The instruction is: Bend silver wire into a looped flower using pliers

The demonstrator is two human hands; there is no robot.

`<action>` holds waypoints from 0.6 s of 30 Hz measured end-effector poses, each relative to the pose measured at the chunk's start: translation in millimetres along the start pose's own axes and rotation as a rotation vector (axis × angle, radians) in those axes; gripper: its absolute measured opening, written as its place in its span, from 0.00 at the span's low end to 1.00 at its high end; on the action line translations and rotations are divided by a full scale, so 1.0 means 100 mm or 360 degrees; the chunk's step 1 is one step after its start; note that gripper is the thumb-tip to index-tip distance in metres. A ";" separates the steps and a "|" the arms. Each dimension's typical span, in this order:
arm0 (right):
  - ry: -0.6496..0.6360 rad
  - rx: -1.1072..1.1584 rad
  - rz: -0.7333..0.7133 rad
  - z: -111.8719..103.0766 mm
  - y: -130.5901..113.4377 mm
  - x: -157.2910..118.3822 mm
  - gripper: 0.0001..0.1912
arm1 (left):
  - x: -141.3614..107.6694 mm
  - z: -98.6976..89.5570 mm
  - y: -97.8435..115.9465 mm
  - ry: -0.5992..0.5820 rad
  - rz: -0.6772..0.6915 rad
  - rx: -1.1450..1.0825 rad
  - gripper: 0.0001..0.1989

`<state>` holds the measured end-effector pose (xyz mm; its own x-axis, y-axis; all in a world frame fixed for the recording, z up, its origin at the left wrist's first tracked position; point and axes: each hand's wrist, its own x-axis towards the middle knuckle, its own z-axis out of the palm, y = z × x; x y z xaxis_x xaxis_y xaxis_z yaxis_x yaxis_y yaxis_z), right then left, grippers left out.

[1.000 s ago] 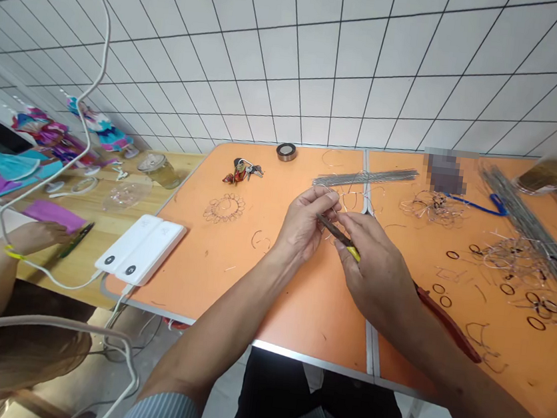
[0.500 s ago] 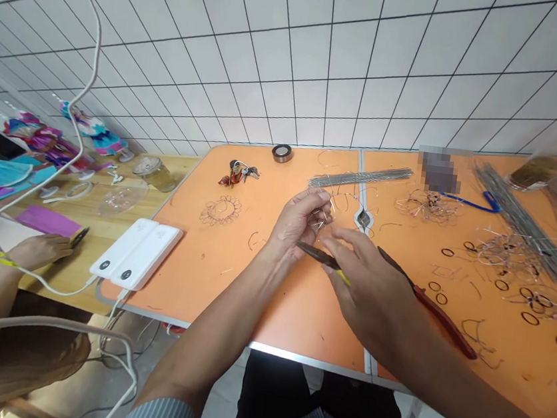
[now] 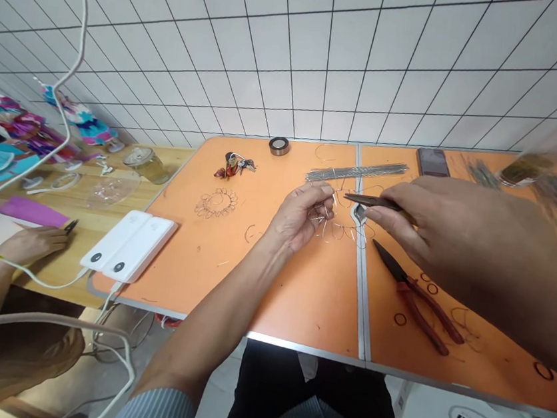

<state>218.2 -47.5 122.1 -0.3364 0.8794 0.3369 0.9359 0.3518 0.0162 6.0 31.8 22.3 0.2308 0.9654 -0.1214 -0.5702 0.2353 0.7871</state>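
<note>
The left hand (image 3: 300, 217) pinches a thin, silvery, looped wire piece (image 3: 324, 228), its loops spreading rightward from that hand. The right hand (image 3: 433, 220) is closed around slim-nosed, dark metal pliers (image 3: 367, 200); their long axis runs sideways, nose pointing at the left hand's fingertips, just short of them. Whether the nose touches the wire is unclear. Red-handled, dark-nosed pliers (image 3: 407, 287) lie nearer the right hand, on its body side.

Bent thin wire (image 3: 325, 227) near dark pliers (image 3: 366, 200)
</note>
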 end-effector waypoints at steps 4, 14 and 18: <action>0.0057 -0.0069 -0.0135 0.09 -0.07 0.05 0.32 | -0.01 0.00 0.00 -0.0019 0.0014 0.0008 0.09; 0.0121 -0.0206 -0.0152 0.15 -0.20 0.07 0.32 | -0.04 0.01 0.04 -0.0055 0.0008 0.0026 0.11; 0.0059 -0.0308 -0.0092 0.15 -0.26 0.07 0.27 | -0.04 0.01 0.05 -0.0110 0.0032 0.0047 0.11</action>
<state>190.6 -45.9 109.8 -0.3894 0.8459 0.3646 0.9190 0.3298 0.2161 2.9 29.0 27.4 0.2742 0.9595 -0.0640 -0.5521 0.2116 0.8065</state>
